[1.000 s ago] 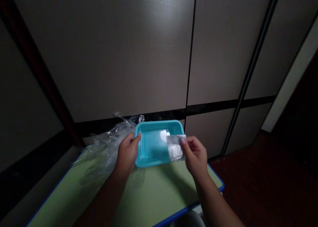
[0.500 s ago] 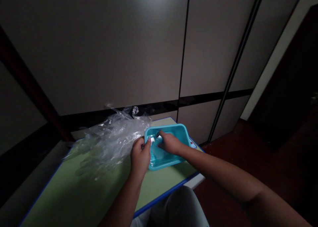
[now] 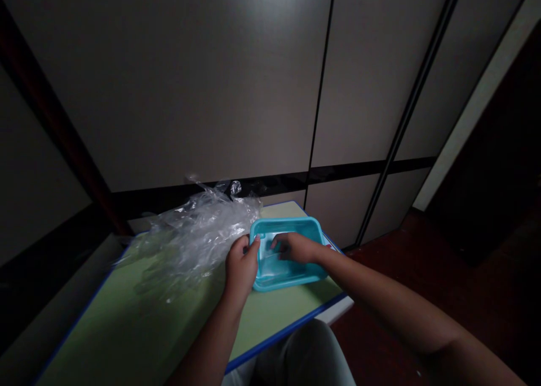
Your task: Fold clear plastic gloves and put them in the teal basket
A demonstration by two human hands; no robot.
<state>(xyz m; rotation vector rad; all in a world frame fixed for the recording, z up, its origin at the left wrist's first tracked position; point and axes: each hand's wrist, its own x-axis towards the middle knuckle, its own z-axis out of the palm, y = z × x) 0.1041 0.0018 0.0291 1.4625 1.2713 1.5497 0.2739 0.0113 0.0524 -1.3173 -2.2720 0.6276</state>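
A turquoise rectangular tray point(image 3: 287, 284) with raised walls is over the right part of the green table. My left hand point(image 3: 242, 265) grips its left wall, the thumb over the rim and the other fingers outside. My right hand point(image 3: 296, 247) reaches inside from the right, fingers curled but apart, with nothing visible between them. Something clear and shiny seems to lie on the tray's floor below the fingers, too faint to make out. Left of the tray spreads a crumpled heap of clear plastic point(image 3: 198, 228).
The green table point(image 3: 110, 318) has a blue edge, and my knees are below its front. Behind it stand tall cabinet panels point(image 3: 220, 93) with dark trim. Dark red floor point(image 3: 376, 296) shows at the right.
My right hand has shifted slightly right inside the tray, and its fingers look more spread. My left hand keeps its grip. The whole view has shifted a little.
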